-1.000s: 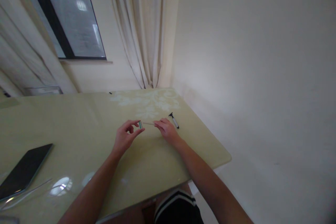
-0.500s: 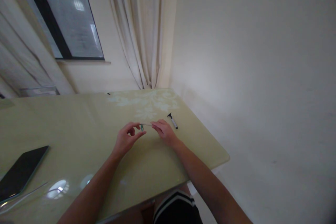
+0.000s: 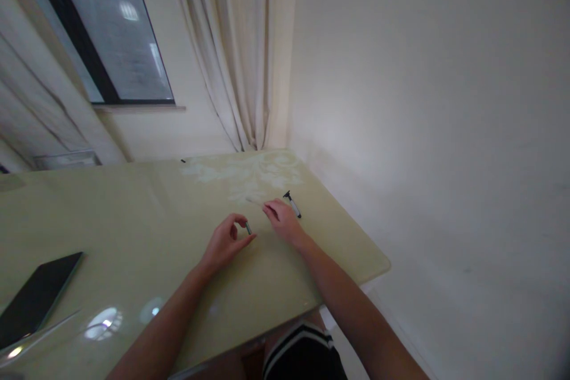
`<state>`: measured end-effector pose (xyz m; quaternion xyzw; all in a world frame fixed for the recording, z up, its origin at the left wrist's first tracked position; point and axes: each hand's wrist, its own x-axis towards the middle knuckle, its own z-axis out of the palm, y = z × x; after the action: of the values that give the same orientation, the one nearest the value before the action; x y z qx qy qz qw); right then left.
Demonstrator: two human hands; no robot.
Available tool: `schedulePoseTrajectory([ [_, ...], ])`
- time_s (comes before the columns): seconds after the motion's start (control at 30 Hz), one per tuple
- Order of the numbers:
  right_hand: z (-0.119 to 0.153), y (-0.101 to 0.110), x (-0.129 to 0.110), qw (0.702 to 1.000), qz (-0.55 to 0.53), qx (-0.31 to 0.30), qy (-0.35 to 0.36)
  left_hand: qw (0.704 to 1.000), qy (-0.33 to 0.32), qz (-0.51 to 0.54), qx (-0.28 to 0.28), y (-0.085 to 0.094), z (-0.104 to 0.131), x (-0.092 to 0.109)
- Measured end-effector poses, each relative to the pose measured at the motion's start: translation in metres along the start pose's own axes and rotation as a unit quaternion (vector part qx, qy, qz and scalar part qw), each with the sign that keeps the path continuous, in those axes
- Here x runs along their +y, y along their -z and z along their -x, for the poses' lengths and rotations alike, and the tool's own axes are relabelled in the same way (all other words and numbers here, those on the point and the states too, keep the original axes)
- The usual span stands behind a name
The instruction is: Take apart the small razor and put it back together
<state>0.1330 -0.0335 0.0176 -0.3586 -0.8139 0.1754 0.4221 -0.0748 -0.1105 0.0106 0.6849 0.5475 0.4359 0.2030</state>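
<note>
My left hand (image 3: 228,240) pinches a small narrow dark green and silver piece, which looks like a razor head (image 3: 248,228), upright between thumb and fingertips. To its right and slightly farther back, my right hand (image 3: 281,217) is closed on a thin pale stick that looks like a cotton swab (image 3: 255,202). The swab points left and is apart from the razor head; its far end is faint against the table. Just beyond my right hand lies a razor handle (image 3: 294,206), black and silver with a T-shaped top.
Both forearms reach over the pale yellow glossy table (image 3: 133,214). A dark tablet (image 3: 40,294) lies at the left, with a clear strip or cable (image 3: 48,328) near it. A tiny black object (image 3: 183,161) is at the back edge. A wall (image 3: 427,130) borders the right side.
The swab has come away from the razor head, tilting up and back with my right hand. My left hand has shifted slightly right and nearer, turning the razor head.
</note>
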Motion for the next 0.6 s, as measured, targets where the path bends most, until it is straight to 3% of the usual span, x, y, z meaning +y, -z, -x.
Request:
schedulePoseTrajectory([
  [0.13,-0.006,0.028,0.028,0.994,0.03,0.09,-0.057,0.997,0.037,-0.003,-0.069,-0.011,-0.002,0.002],
  [0.23,-0.008,0.049,0.047,0.981,0.058,0.129,-0.133,0.994,0.044,0.005,-0.1,-0.02,-0.016,0.001],
  [0.4,-0.005,0.064,0.058,0.952,0.128,0.1,-0.26,0.987,0.079,-0.092,-0.106,-0.05,-0.059,0.002],
  [0.5,-0.002,0.066,0.058,0.934,0.173,0.08,-0.303,0.979,0.128,-0.133,-0.09,-0.072,-0.084,0.011],
  [0.6,-0.001,0.066,0.059,0.915,0.219,0.056,-0.333,0.975,0.137,-0.157,-0.07,-0.09,-0.097,0.019],
])
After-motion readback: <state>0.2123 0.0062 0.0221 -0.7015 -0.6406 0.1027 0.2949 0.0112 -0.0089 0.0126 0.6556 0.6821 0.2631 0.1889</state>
